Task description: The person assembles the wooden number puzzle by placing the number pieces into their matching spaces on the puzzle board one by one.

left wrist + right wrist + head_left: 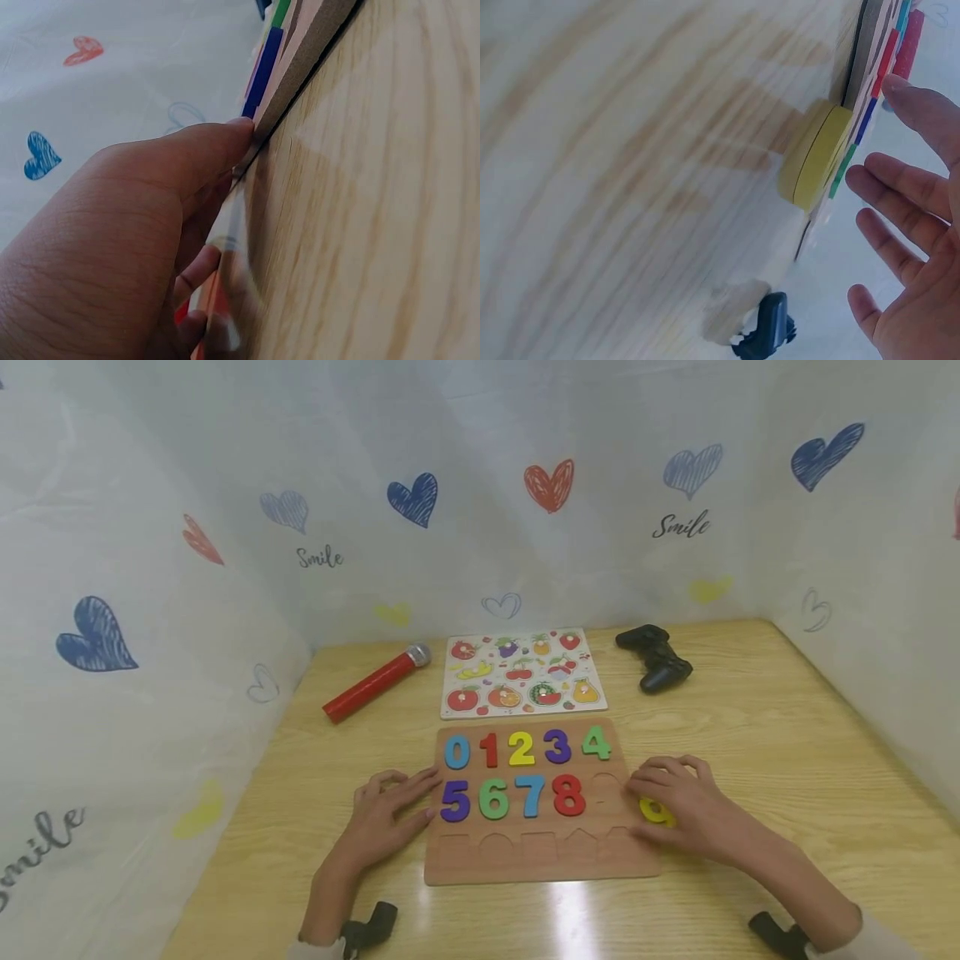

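Note:
A wooden number puzzle board point(540, 860) lies on the table, with colored numbers 0 through 8 in its upper two rows. My left hand point(386, 818) rests at the board's left edge, its thumb close to the purple 5 point(455, 802). In the left wrist view that thumb point(217, 142) touches the board's side. Just right of the board, a yellow number 9 point(657, 812) lies on the table, partly covered in the head view. Above it hovers my right hand point(686, 806), fingers spread. The right wrist view shows a gap between those fingers point(907, 180) and the 9 point(821, 161).
Behind the number board lies a fruit picture puzzle point(525, 672). A red microphone point(371, 687) is at the back left, a black game controller point(655, 657) at the back right. A white curtain point(480, 552) printed with hearts encloses the wooden table point(787, 735).

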`<state>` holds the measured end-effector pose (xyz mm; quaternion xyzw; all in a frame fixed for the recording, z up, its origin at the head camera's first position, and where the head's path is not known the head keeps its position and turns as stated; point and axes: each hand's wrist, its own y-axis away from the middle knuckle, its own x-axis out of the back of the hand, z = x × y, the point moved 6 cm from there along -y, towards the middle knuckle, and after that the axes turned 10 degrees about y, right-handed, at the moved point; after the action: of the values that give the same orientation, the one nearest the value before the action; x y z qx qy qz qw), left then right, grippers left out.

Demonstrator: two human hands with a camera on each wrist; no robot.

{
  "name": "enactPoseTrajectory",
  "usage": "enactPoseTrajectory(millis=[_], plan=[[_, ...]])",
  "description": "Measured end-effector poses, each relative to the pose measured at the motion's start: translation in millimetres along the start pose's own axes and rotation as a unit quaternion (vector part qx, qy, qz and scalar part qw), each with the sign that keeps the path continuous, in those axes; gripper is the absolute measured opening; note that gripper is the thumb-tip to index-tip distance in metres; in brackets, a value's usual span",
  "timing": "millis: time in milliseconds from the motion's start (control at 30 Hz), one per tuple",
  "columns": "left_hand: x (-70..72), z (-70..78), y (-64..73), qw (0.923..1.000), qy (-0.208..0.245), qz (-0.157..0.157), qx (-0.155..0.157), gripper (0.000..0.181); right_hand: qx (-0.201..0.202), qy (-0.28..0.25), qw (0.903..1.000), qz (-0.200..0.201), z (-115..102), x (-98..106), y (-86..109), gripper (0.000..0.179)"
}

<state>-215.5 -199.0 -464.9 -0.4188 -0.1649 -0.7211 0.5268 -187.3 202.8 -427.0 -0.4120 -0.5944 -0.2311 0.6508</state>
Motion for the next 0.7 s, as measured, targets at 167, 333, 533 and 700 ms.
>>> enactPoseTrajectory(millis=[167, 333, 533, 700], plan=[[0.5, 0.2, 1.1, 1.0, 0.001, 0.004, -0.002, 0.048, -0.019, 0.01, 0.9996, -0.016, 5, 0, 6.5, 0.044], [0.3, -0.3, 1.9, 0.9999, 0.008, 0.006, -0.001, 0.048, -0.017, 0.021, 0.9994, -0.022, 10, 1, 12.0, 0.047], [-0.3, -1.2, 1.9, 0.9999, 0.006, 0.008, -0.004, 0.048, -0.003, 0.02, 0.9997, -0.014, 16, 0, 18.0, 0.047], [-0.3, -0.6, 1.5, 0.9999, 0.004, 0.01, -0.007, 0.048, -0.008, 0.016, 0.9994, -0.029, 19, 0, 19.7, 0.049]])
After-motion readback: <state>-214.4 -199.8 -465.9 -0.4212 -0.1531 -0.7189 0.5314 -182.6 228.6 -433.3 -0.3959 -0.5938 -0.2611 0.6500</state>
